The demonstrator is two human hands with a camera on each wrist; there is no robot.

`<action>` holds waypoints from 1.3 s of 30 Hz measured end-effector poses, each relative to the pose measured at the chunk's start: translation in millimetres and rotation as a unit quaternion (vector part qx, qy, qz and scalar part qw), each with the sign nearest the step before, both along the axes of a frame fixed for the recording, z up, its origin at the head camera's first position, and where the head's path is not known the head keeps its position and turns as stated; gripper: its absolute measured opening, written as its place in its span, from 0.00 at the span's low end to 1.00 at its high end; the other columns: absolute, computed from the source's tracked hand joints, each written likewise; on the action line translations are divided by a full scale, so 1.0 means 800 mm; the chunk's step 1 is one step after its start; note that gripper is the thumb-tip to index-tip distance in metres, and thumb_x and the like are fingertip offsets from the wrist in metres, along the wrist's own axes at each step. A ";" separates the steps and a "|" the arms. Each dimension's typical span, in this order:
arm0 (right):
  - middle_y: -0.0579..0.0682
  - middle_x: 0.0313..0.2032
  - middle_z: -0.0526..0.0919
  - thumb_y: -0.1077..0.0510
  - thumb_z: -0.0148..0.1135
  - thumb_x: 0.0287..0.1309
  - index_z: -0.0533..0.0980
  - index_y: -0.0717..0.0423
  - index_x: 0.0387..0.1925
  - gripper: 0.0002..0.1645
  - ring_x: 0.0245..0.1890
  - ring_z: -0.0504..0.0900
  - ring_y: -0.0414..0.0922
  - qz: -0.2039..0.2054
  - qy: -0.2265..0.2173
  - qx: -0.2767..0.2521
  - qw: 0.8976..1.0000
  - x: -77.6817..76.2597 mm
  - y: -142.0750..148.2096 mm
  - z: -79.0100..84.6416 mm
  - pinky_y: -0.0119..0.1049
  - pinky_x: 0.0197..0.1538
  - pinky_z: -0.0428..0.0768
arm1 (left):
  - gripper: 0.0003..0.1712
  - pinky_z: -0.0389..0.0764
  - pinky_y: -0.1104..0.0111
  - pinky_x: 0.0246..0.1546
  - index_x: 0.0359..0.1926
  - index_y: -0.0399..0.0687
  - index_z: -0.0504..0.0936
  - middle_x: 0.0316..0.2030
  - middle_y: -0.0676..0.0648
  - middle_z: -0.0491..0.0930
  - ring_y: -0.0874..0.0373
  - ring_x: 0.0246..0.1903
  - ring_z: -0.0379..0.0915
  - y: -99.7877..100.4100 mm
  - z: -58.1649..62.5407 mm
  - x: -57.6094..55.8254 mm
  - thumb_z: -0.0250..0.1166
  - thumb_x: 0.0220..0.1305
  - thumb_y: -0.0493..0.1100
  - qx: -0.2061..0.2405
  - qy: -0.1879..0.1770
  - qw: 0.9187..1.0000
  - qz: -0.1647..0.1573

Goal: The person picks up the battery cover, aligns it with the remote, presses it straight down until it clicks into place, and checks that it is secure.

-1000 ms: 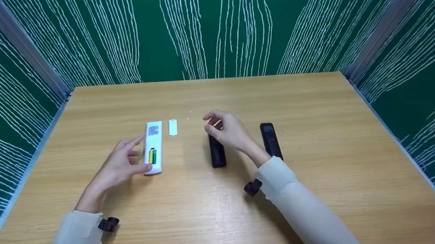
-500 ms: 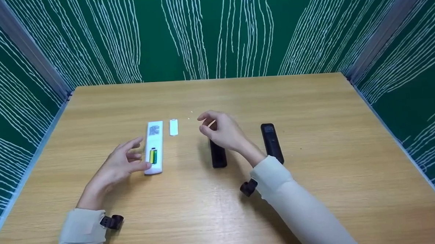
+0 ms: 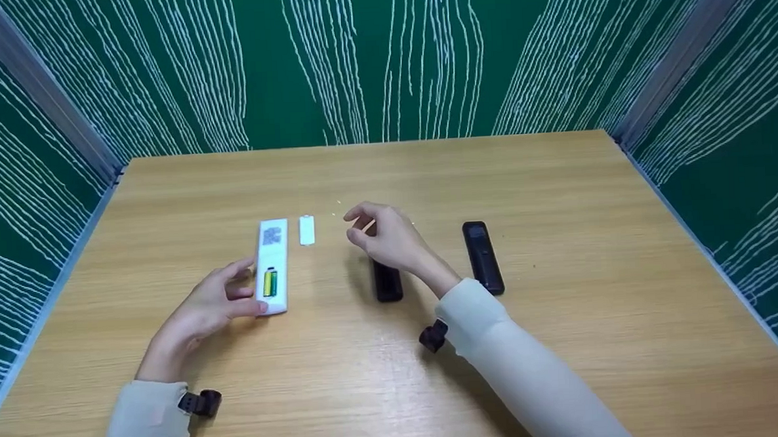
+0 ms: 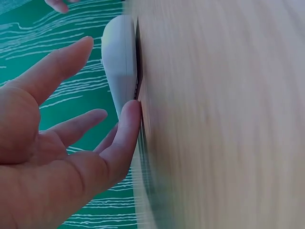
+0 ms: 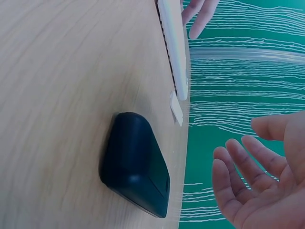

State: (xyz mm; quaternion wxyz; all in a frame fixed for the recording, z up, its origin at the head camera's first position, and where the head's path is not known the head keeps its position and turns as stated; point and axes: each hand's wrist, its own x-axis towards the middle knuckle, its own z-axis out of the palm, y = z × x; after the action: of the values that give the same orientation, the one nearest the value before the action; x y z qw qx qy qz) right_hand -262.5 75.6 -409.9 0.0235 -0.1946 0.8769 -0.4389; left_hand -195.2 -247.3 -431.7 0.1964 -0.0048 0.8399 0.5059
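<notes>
A white remote control (image 3: 273,255) lies back side up on the table, with two batteries (image 3: 270,283) showing in its uncovered compartment. My left hand (image 3: 210,306) is at its left side, fingers spread and gently bent. In the left wrist view a finger reaches the tabletop beside the remote, and the thumb stands apart from it. A small white battery cover (image 3: 307,230) lies right of the remote. My right hand (image 3: 390,237) hovers above the far end of a black remote control (image 3: 388,285), hiding part of it. Its fingers are loosely curled, and the right wrist view shows nothing in them.
A second black remote (image 3: 484,258) lies farther right, beyond my right forearm. Tiny white specks dot the wooden table (image 3: 396,382) behind the battery cover. Green walls with white lines (image 3: 277,66) rise at the table's back and sides.
My right hand has drifted left, toward the white remote, uncovering more of the far-right black remote. My left hand has barely shifted. Remotes, batteries and cover lie where they were.
</notes>
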 end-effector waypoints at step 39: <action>0.50 0.44 0.86 0.58 0.62 0.73 0.82 0.60 0.57 0.17 0.40 0.84 0.46 0.000 -0.013 0.026 1.000 -0.027 -0.017 -0.012 0.37 0.43 0.85 | 0.50 0.77 0.57 0.68 0.83 0.36 0.54 0.76 0.31 0.63 0.38 0.68 0.69 0.007 -0.003 -0.002 0.70 0.66 0.28 0.011 0.013 1.000 -0.020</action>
State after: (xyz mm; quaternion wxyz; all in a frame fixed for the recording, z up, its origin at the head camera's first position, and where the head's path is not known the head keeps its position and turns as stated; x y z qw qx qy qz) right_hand -284.3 62.1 -419.8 0.0400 -0.1884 0.8878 -0.4180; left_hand -197.1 -241.8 -434.0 0.1953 0.0213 0.8366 0.5113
